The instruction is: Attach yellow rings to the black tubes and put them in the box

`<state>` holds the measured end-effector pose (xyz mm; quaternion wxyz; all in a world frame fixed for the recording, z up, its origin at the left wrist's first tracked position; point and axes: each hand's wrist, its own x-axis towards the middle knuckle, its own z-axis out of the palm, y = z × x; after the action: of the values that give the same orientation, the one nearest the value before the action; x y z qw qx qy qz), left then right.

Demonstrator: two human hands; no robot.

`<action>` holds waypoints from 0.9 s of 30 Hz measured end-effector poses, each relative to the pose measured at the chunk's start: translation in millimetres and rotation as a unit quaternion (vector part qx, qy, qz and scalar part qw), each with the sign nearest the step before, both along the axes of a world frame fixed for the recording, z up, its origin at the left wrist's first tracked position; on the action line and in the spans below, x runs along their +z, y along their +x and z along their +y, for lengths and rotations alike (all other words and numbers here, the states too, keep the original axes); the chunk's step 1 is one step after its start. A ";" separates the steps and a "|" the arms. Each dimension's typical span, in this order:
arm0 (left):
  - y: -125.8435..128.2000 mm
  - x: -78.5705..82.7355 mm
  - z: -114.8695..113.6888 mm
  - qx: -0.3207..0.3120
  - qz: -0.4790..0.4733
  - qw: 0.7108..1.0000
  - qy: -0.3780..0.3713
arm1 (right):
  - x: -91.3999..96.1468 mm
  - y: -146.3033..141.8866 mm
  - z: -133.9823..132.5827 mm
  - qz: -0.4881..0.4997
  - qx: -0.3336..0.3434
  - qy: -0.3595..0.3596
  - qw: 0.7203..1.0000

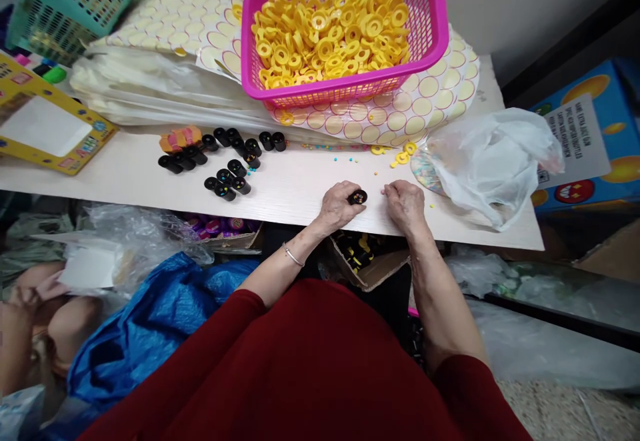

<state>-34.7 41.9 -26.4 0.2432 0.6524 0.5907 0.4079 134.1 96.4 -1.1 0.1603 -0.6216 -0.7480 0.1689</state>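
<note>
My left hand [341, 206] is wrapped round a small black cylindrical container [358, 197], its open top facing up with coloured bits inside. Just to its right, low over the table, my right hand [404, 202] is closed, with a tiny pinkish bit at its fingertips; whatever else it holds is hidden. More black containers [225, 192] stand in groups to the left, some with coloured beads in them. Loose small beads [350, 160] lie scattered on the white table [295, 191]. A few yellow ring-shaped plastic pieces [401, 158] lie beyond my right hand.
A pink basket [345, 84] full of yellow pieces stands at the back on dotted sheeting [430, 118]. Right: a white plastic bag [493, 161] and a blue box [595, 134]. Left: a yellow carton [60, 158] and a green basket [100, 1]. Another person's hand [25, 298] shows lower left.
</note>
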 end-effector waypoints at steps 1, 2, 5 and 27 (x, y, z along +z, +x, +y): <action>0.0 -0.5 0.1 0.000 0.000 1.000 0.001 | -1.3 1.9 0.0 0.009 0.005 0.007 1.000; 0.1 -0.8 0.2 0.001 0.000 1.000 0.002 | -2.4 3.5 -0.3 0.018 0.010 0.014 1.000; 0.5 -0.8 0.2 0.004 -0.001 1.000 0.001 | -4.6 6.3 -2.6 0.042 0.022 0.031 0.998; 0.7 -0.5 -0.3 0.002 0.006 1.000 0.004 | -5.2 2.8 4.4 0.080 -0.013 0.026 0.996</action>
<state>-34.0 41.6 -26.9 0.2365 0.6542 0.5921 0.4069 137.0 100.8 -6.3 0.2377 -0.6113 -0.7289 0.1966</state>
